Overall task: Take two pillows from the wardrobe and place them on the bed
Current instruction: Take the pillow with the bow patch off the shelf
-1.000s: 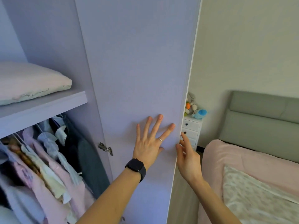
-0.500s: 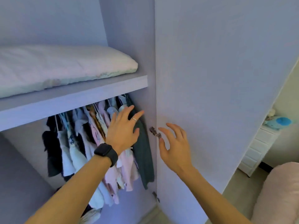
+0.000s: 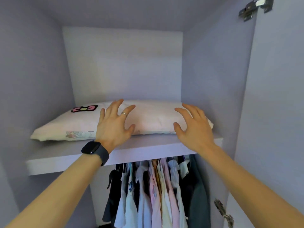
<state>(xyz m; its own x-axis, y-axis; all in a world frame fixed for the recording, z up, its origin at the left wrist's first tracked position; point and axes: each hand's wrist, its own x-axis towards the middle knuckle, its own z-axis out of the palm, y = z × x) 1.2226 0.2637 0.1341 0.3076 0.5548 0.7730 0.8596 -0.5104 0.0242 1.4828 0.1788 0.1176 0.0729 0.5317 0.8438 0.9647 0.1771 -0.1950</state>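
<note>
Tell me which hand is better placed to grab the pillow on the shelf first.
Left, narrowly. The left hand is spread over the middle of the pillow, thumb at its front edge. The right hand hovers open over its right end, so it would catch only a corner.

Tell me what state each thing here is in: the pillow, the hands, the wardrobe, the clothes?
Pillow: lying flat on the shelf, not lifted.
Left hand: open, fingers spread, over the pillow.
Right hand: open, fingers spread, at the pillow's right end.
Wardrobe door: open.
Clothes: hanging below the shelf.
Watch: on left wrist.
</note>
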